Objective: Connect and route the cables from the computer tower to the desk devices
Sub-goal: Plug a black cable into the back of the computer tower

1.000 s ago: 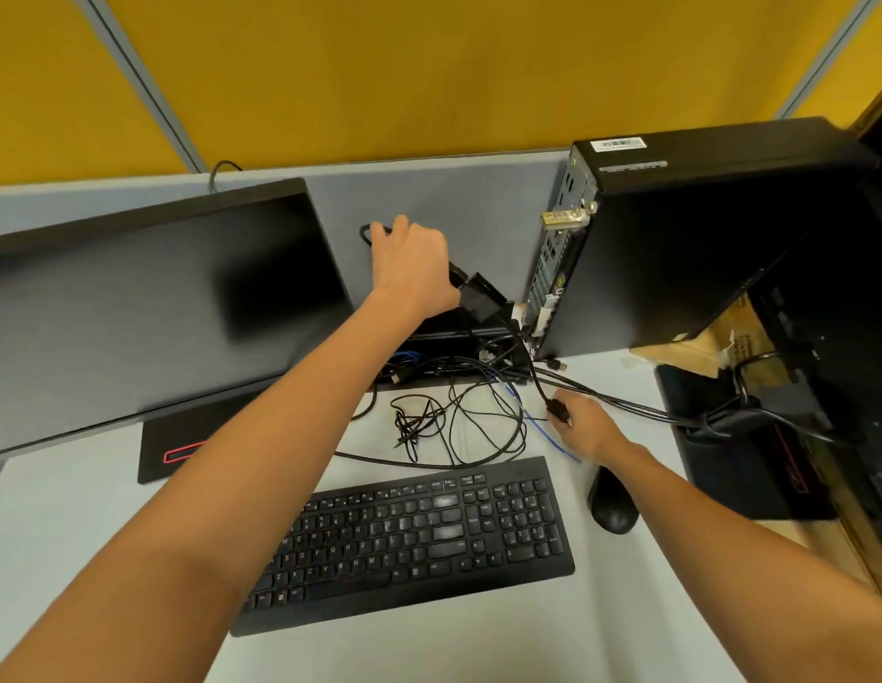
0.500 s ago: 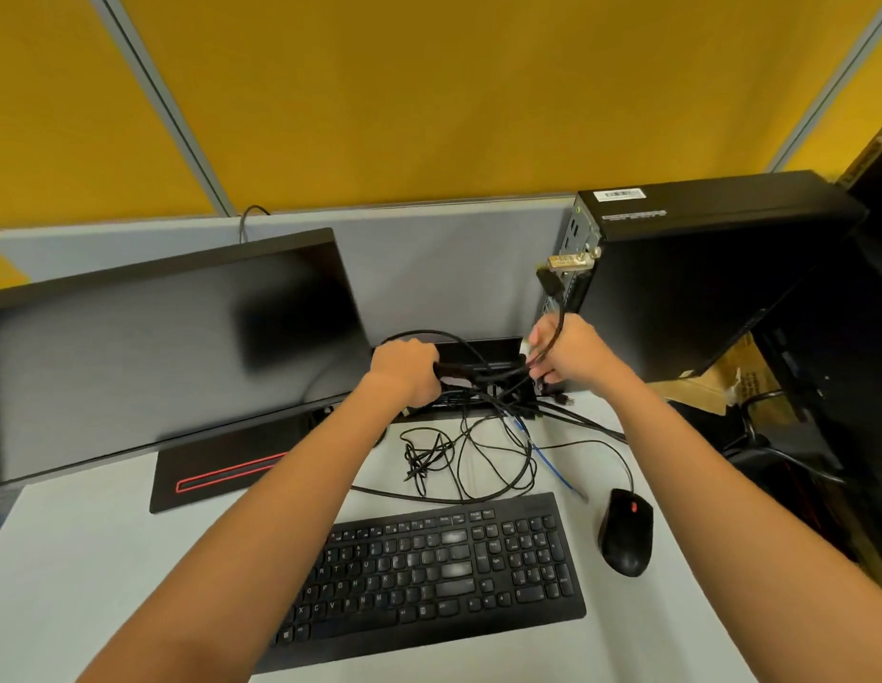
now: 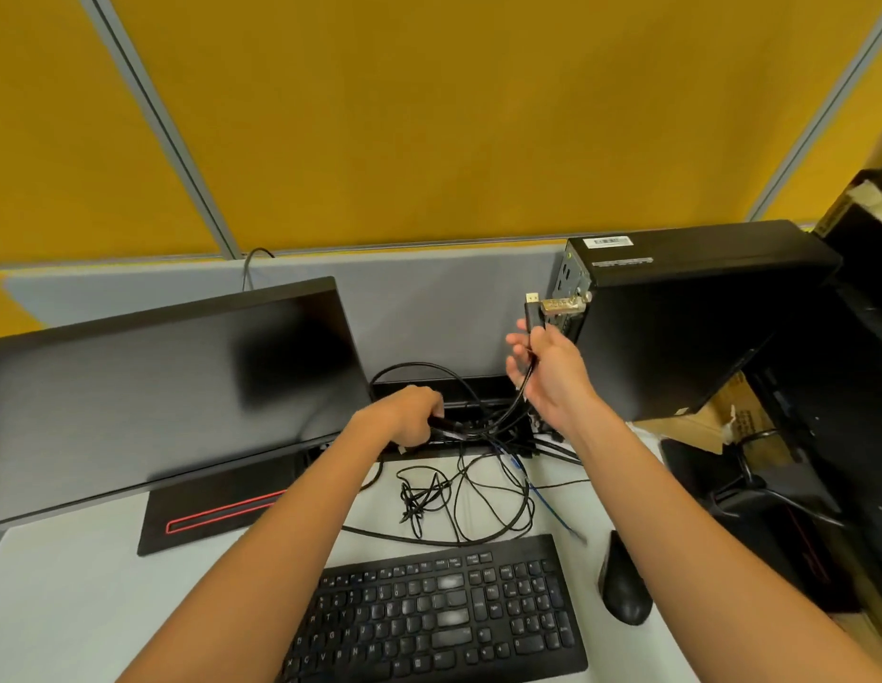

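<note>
Right now the right hand (image 3: 547,372) has its grip closed on a black cable (image 3: 520,404), plug end (image 3: 532,310) pointing up, just beside the rear panel of the computer tower (image 3: 685,327). Left hand (image 3: 404,419), lower and to the left of it, grips a cable bundle (image 3: 458,428) by the black tray at the back of the table (image 3: 59,598). Loose wires (image 3: 458,500) lie below both hands, w/ keyboard (image 3: 439,608) and mouse (image 3: 624,584) nearer the person. Monitor (image 3: 158,401) stands left of the left hand.
</note>
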